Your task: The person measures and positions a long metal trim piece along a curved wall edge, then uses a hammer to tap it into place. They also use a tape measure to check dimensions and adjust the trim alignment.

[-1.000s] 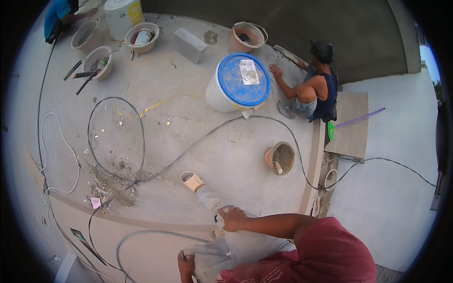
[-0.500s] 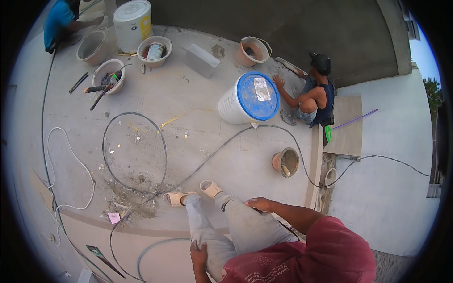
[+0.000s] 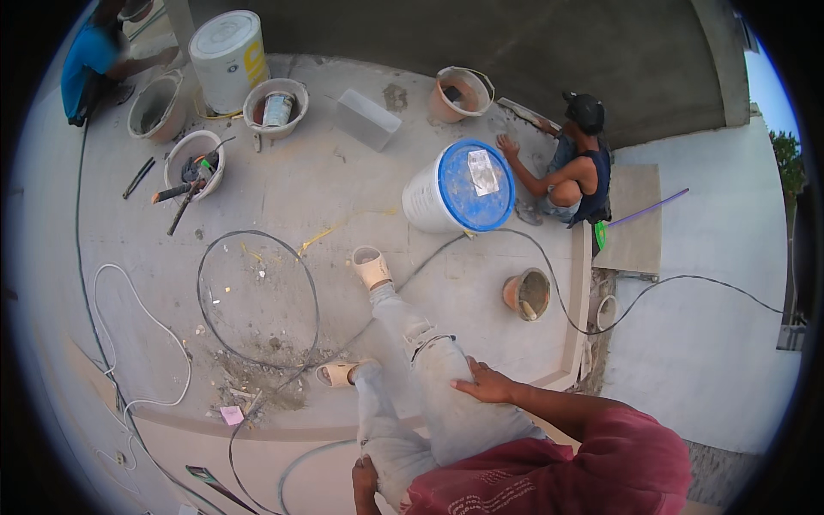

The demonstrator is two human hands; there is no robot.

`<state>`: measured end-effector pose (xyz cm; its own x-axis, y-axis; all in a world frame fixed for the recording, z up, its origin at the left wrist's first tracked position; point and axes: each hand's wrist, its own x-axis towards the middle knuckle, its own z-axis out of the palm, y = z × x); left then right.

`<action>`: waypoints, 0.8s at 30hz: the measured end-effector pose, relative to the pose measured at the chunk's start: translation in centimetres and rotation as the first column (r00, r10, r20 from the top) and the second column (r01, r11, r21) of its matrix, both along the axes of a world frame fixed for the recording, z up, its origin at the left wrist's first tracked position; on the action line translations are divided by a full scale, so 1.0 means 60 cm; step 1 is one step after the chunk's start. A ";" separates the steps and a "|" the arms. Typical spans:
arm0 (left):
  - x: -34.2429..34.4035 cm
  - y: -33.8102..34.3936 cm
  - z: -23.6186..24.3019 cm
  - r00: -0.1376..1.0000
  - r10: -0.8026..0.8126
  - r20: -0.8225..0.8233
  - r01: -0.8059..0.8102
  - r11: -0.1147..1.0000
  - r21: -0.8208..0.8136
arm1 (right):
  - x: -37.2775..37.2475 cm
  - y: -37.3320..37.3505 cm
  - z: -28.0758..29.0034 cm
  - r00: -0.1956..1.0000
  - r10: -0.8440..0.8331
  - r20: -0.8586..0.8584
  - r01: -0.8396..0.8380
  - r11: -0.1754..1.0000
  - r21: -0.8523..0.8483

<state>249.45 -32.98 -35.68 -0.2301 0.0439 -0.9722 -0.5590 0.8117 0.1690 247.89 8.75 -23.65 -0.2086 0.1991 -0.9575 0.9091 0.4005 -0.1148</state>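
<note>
My right hand (image 3: 486, 383) lies over the thigh of my right trouser leg (image 3: 442, 369), with its fingers spread on the pale grey cloth. Lower down, my left hand (image 3: 365, 477) is at the side of my left trouser leg (image 3: 384, 433); its fingers look curled in against the cloth. Both feet wear beige slides. The right slide (image 3: 372, 269) is ahead on the concrete floor, the left slide (image 3: 336, 373) back beside rubble. Nearest ahead stands a white drum with a blue lid (image 3: 475, 178). A small mortar bucket (image 3: 526, 294) is to the right.
A dark cable (image 3: 199, 296) loops across the floor near rubble (image 3: 279, 369). One person (image 3: 588, 163) crouches by the far wall; another (image 3: 90, 64) is at far left. Several buckets, a tool bucket (image 3: 194, 166) and a white drum (image 3: 227, 64) stand far left. A grey block (image 3: 367, 120) lies between.
My right foot has stepped forward toward the blue-lidded drum. My right hand has spread over the thigh, and my left hand has shifted lower in view. The crouching person stays put.
</note>
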 end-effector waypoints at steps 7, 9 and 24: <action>-0.154 0.094 0.011 1.000 -0.010 -0.001 0.009 0.990 -0.138 | -0.114 0.013 -0.059 0.778 0.620 0.101 -0.617 0.785 -0.058; -0.203 0.157 0.051 0.999 0.033 0.014 -0.031 0.996 -0.082 | -0.156 0.050 -0.089 0.832 0.527 0.175 -0.526 0.849 -0.054; -0.583 0.521 -0.005 0.809 -0.581 -0.088 0.569 0.812 -0.129 | -0.249 0.290 -0.094 0.999 0.002 -0.047 -0.005 0.998 -0.066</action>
<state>214.50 -1.75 -36.00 -0.3036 0.1172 -0.9456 0.0343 0.9931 0.1121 232.97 26.15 -29.30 -0.2543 0.1348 -0.9577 0.9005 0.3941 -0.1837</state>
